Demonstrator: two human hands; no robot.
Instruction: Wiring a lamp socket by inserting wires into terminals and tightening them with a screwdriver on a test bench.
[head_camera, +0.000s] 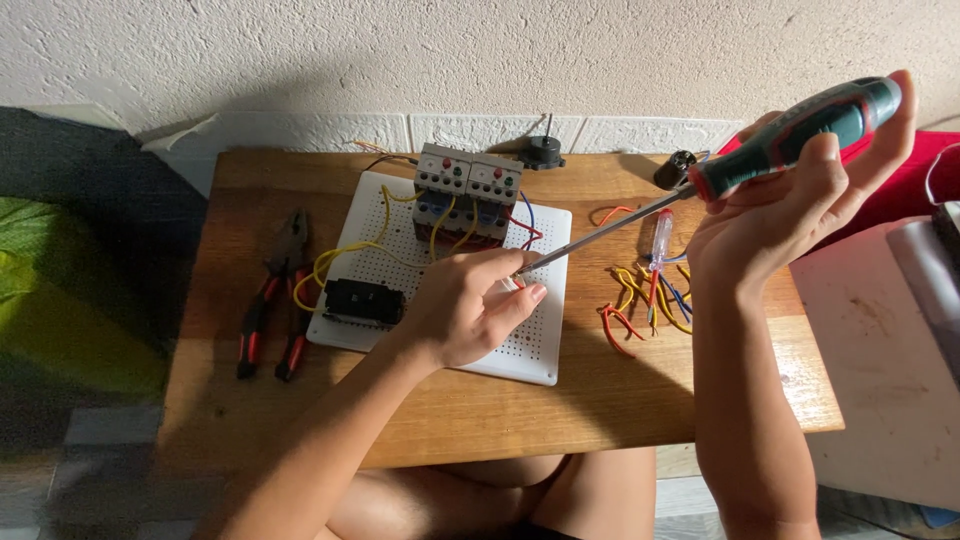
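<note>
My right hand (800, 190) holds a long screwdriver (790, 135) by its green and red handle, raised at the upper right. Its metal shaft slants down-left to a tip at my left hand (470, 305), whose thumb and fingers pinch something small and red right at the tip. My left hand rests over a white perforated board (535, 345). On the board stand two grey relay blocks (465, 190) with yellow, red and blue wires, and a black component (362, 300) at its left.
The board lies on a small wooden table (620, 400) against a white wall. Red-handled pliers (270, 295) lie left. Loose coloured wire pieces (645, 300) and a small clear tester screwdriver (660, 238) lie right. A white box (880, 370) stands at the right.
</note>
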